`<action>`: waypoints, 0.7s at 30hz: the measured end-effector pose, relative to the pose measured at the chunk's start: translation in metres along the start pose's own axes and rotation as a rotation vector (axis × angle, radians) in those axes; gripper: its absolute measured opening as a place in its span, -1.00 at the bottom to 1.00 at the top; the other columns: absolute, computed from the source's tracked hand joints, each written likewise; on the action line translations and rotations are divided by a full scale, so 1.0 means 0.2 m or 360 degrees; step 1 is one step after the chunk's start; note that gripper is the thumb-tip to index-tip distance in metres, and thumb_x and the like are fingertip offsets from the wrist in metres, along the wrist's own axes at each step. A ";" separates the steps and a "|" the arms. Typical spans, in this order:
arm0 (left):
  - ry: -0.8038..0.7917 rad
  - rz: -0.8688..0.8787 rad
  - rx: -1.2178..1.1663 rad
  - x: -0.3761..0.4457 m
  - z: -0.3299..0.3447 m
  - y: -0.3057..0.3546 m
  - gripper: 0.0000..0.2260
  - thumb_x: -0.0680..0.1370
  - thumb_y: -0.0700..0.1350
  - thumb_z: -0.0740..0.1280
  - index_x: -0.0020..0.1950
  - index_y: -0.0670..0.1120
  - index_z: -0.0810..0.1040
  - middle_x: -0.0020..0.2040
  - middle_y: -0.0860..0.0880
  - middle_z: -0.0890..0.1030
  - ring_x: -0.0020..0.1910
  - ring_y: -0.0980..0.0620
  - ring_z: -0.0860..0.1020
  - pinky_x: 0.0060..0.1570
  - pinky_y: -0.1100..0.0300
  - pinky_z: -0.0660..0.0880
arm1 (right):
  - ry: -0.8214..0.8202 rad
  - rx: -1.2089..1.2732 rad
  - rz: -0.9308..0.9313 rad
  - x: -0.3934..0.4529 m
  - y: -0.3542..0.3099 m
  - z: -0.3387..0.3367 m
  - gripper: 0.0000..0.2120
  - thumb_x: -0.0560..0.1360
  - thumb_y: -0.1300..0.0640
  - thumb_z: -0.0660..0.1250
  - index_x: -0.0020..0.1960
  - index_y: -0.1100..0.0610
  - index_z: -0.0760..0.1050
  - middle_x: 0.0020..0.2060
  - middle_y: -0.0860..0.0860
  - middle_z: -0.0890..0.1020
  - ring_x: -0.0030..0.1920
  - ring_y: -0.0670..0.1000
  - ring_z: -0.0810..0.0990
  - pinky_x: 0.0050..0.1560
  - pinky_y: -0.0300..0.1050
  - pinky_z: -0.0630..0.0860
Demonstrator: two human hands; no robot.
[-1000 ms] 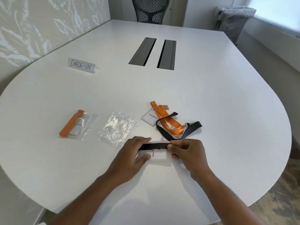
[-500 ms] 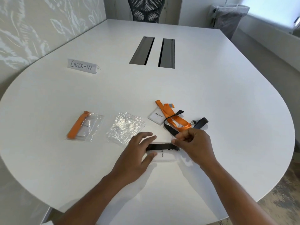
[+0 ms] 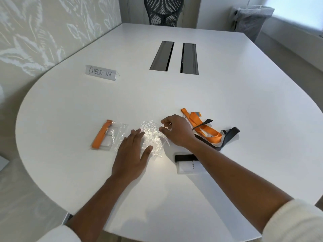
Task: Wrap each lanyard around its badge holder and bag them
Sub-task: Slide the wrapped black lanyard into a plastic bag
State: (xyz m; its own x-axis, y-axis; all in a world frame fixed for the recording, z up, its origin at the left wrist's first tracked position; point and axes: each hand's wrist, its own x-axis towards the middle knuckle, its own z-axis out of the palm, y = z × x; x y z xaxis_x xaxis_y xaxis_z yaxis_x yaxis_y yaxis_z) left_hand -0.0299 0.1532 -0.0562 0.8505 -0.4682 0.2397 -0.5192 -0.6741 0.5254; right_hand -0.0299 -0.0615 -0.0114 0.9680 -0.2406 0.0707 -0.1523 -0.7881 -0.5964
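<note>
A crumpled clear plastic bag (image 3: 152, 135) lies on the white table (image 3: 174, 95). My right hand (image 3: 176, 131) pinches the bag's right edge between thumb and fingers. My left hand (image 3: 132, 152) lies flat, its fingers straight, its fingertips on the bag's left side. A clear badge holder (image 3: 187, 165) with a black lanyard (image 3: 227, 138) over its top lies beneath my right forearm. An orange lanyard (image 3: 202, 127) lies tangled with the black one behind my right hand; its badge is hidden. On the left sits a sealed bag holding an orange-wrapped badge (image 3: 106, 135).
A folded paper sign reading CHECK-IN (image 3: 101, 72) stands at the back left. Two grey cable slots (image 3: 174, 56) run along the table's middle. A mesh office chair (image 3: 163, 10) stands at the far end, a lined bin (image 3: 251, 20) to its right.
Both hands have let go of the black lanyard and its badge holder and moved left to the crumpled bag. The badge holder now lies alone under my right forearm.
</note>
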 end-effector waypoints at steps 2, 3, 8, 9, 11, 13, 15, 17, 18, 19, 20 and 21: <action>-0.0020 0.0007 0.0036 0.00 0.00 -0.01 -0.52 0.66 0.10 0.25 0.52 -0.07 0.37 0.59 -0.01 0.32 0.62 -0.01 0.17 0.55 0.04 0.15 | -0.0028 -0.0113 0.0026 0.04 -0.01 0.05 -0.65 0.55 -0.07 0.45 0.27 0.04 0.61 0.06 -0.05 0.65 0.06 -0.02 0.61 0.04 -0.03 0.57; -0.0022 0.0008 0.0041 0.00 0.00 -0.01 -0.53 0.65 0.10 0.26 0.52 -0.07 0.38 0.59 0.00 0.32 0.62 -0.02 0.17 0.54 0.05 0.15 | -0.0034 -0.0156 0.0039 0.05 -0.01 0.06 -0.67 0.54 -0.07 0.46 0.24 0.04 0.62 0.05 -0.04 0.65 0.06 -0.01 0.60 0.02 -0.02 0.57; -0.0012 0.0003 0.0016 -0.01 0.01 -0.01 -0.55 0.65 0.09 0.28 0.49 -0.05 0.42 0.60 0.00 0.30 0.62 -0.03 0.17 0.55 0.00 0.17 | 0.0009 -0.0125 0.0092 0.07 -0.02 0.09 -0.97 0.50 0.06 0.47 -0.10 0.00 0.66 -0.23 -0.21 0.55 -0.09 -0.05 0.61 -0.29 -0.17 0.43; -0.0006 0.0006 0.0011 -0.01 0.01 -0.01 -0.56 0.65 0.10 0.28 0.49 -0.05 0.43 0.60 0.00 0.29 0.62 -0.03 0.18 0.55 -0.01 0.18 | 0.0010 -0.0090 0.0098 0.07 -0.01 0.09 -0.96 0.50 0.07 0.47 -0.14 -0.01 0.64 -0.25 -0.22 0.54 -0.12 -0.08 0.59 -0.31 -0.19 0.41; 0.0000 0.0009 -0.0021 -0.01 0.01 -0.02 -0.56 0.65 0.10 0.27 0.49 -0.03 0.42 0.61 0.01 0.28 0.61 -0.03 0.20 0.54 -0.04 0.21 | 0.0021 0.0026 0.0124 0.07 -0.01 0.07 -0.87 0.50 0.10 0.46 -0.20 -0.04 0.58 -0.27 -0.24 0.57 -0.19 -0.17 0.58 -0.32 -0.22 0.40; 0.0022 0.0006 -0.0094 0.00 0.00 -0.02 -0.56 0.65 0.10 0.27 0.50 0.00 0.41 0.62 0.03 0.25 0.61 -0.01 0.18 0.53 -0.06 0.23 | 0.0027 0.0199 0.0159 0.06 -0.01 0.03 -0.85 0.49 0.12 0.48 -0.22 -0.04 0.57 -0.31 -0.26 0.62 -0.28 -0.27 0.59 -0.33 -0.29 0.40; 0.0104 0.0019 -0.0196 0.00 -0.01 -0.01 -0.58 0.65 0.07 0.29 0.49 0.01 0.41 0.61 0.04 0.26 0.62 0.01 0.15 0.54 -0.08 0.23 | 0.0029 0.0449 0.0199 0.03 -0.01 -0.04 -0.87 0.48 0.15 0.52 -0.17 -0.01 0.61 -0.31 -0.14 0.69 -0.32 -0.27 0.61 -0.31 -0.30 0.47; 0.0237 0.0058 -0.0282 0.00 -0.03 0.00 -0.63 0.65 0.04 0.29 0.45 0.00 0.44 0.59 0.03 0.29 0.64 0.00 0.11 0.54 -0.11 0.22 | 0.0016 0.0736 0.0253 -0.01 -0.01 -0.12 -0.87 0.48 0.23 0.52 -0.07 0.04 0.63 -0.25 0.04 0.75 -0.28 -0.15 0.67 -0.31 -0.25 0.52; 0.0311 0.0088 -0.0309 0.01 -0.04 0.02 -0.65 0.65 0.03 0.28 0.43 0.00 0.46 0.58 0.02 0.31 0.64 -0.02 0.10 0.55 -0.11 0.21 | 0.0003 0.0864 0.0269 -0.04 0.00 -0.16 -0.83 0.48 0.29 0.51 -0.01 0.07 0.63 -0.22 0.07 0.76 -0.25 -0.11 0.70 -0.31 -0.23 0.53; 0.0388 0.0121 -0.0332 0.01 -0.05 0.05 -0.67 0.64 0.01 0.28 0.40 0.00 0.47 0.55 0.01 0.33 0.64 -0.03 0.11 0.55 -0.10 0.21 | -0.0005 0.0971 0.0280 -0.07 0.00 -0.19 -0.79 0.47 0.33 0.49 0.05 0.11 0.63 -0.20 0.07 0.78 -0.22 -0.08 0.72 -0.30 -0.22 0.55; 0.0464 0.0152 -0.0355 0.02 -0.07 0.08 -0.69 0.63 -0.02 0.28 0.37 0.00 0.49 0.51 0.00 0.37 0.63 -0.03 0.15 0.54 -0.06 0.21 | 0.0000 0.1057 0.0286 -0.10 0.00 -0.22 -0.76 0.47 0.35 0.50 0.09 0.14 0.61 -0.19 0.06 0.78 -0.20 -0.06 0.73 -0.29 -0.22 0.56; 0.0531 0.0180 -0.0377 0.04 -0.08 0.12 -0.71 0.61 -0.06 0.30 0.34 -0.01 0.51 0.45 0.01 0.41 0.58 -0.02 0.23 0.51 0.00 0.25 | 0.0028 0.1126 0.0289 -0.13 0.00 -0.25 -0.74 0.46 0.35 0.52 0.10 0.16 0.60 -0.19 0.07 0.78 -0.19 -0.05 0.74 -0.29 -0.23 0.56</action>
State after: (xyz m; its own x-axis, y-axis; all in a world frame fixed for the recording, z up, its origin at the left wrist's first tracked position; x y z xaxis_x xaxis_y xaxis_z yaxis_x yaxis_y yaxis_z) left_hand -0.0343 0.1428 -0.0290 0.7902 -0.2952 0.5372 -0.6102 -0.4610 0.6443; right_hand -0.0651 -0.0846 0.0265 0.9356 -0.3463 -0.0692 -0.1391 -0.1814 -0.9735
